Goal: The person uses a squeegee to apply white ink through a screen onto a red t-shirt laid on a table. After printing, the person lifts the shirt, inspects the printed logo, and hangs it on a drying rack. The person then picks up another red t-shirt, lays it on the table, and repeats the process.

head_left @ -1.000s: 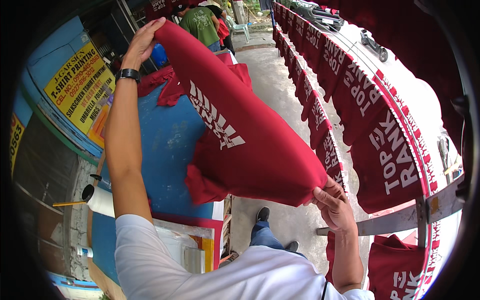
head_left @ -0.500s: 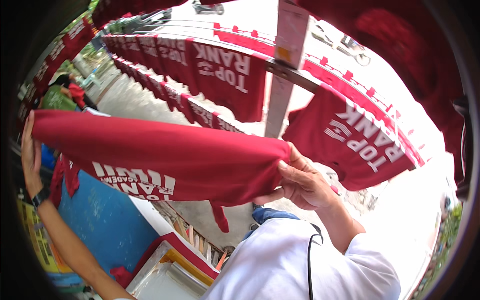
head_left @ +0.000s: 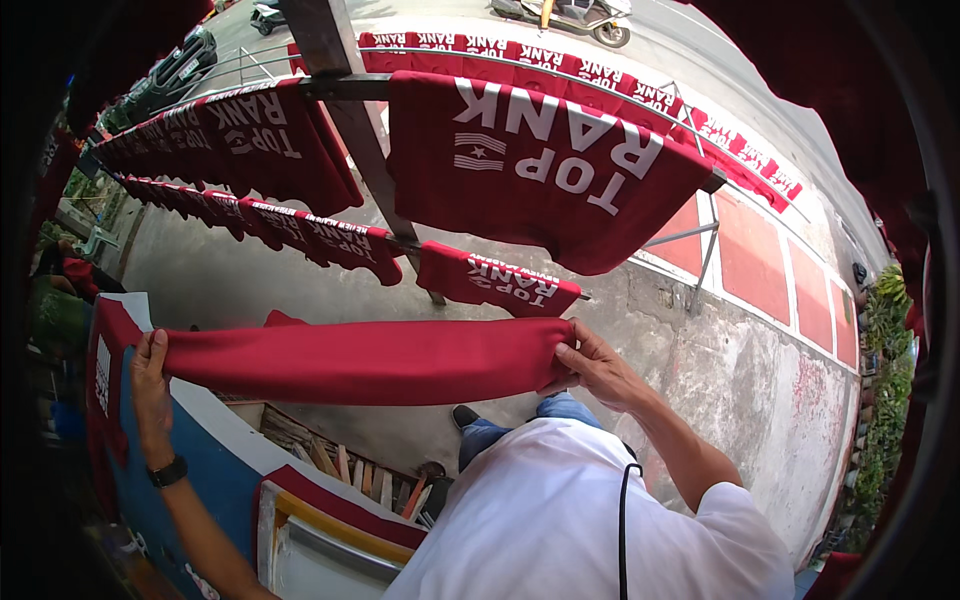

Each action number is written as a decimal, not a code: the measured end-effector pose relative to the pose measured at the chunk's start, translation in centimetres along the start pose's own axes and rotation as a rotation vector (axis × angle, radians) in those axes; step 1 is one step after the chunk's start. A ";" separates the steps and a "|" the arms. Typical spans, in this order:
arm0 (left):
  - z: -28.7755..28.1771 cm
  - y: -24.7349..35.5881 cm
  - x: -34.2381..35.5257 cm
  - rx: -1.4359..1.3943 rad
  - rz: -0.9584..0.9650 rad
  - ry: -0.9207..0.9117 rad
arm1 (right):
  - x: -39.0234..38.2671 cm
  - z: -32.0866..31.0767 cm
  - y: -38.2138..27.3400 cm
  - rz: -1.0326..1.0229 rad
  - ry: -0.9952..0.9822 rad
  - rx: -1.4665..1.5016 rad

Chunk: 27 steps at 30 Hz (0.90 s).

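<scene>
A red T-shirt (head_left: 360,362) is stretched sideways between my hands, folded into a long band with plain cloth toward me. My left hand (head_left: 150,388) is closed on its left end, and my right hand (head_left: 598,362) pinches the right end between thumb and fingers. Just beyond it, printed red shirts hang over metal rails: a large one (head_left: 560,165) higher up, a smaller one (head_left: 495,280) below, and rows of others (head_left: 235,135) to the left. The side of the held shirt that faces away from me is hidden.
A blue table (head_left: 205,480) stands at lower left, with a red shirt (head_left: 105,385) on its far corner. Near me is a printing frame (head_left: 330,560) with a pale surface. Wood pieces (head_left: 375,480) lie beside it. A metal post (head_left: 365,140) rises among the rails; a scooter (head_left: 590,18) stands beyond.
My view has swung to the right, toward the rails. The held shirt has turned so its white print no longer shows, and it is now a narrower, more level band. Both hands keep their hold.
</scene>
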State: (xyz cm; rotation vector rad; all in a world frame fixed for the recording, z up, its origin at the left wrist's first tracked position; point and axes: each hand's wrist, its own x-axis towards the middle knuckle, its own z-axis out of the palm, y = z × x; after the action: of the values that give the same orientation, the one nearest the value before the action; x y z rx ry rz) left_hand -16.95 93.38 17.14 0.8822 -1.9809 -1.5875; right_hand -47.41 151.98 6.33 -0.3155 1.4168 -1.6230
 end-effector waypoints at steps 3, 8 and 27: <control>9.9 -2.9 -1.1 0.039 -0.010 -0.074 | -2.5 -6.9 2.0 0.069 0.117 -0.042; 27.3 -7.6 -4.7 -0.050 -0.180 -0.142 | -7.2 -21.9 4.2 0.093 0.296 -0.090; 89.3 -5.5 -14.9 -0.305 -0.177 0.002 | -33.7 -72.0 -7.4 -0.073 1.007 -0.320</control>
State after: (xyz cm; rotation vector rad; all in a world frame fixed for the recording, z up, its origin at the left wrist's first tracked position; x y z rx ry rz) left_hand -67.26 164.29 -8.61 0.9532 -1.6356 -1.9219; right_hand -83.42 223.14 3.37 0.3446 2.4415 -1.6738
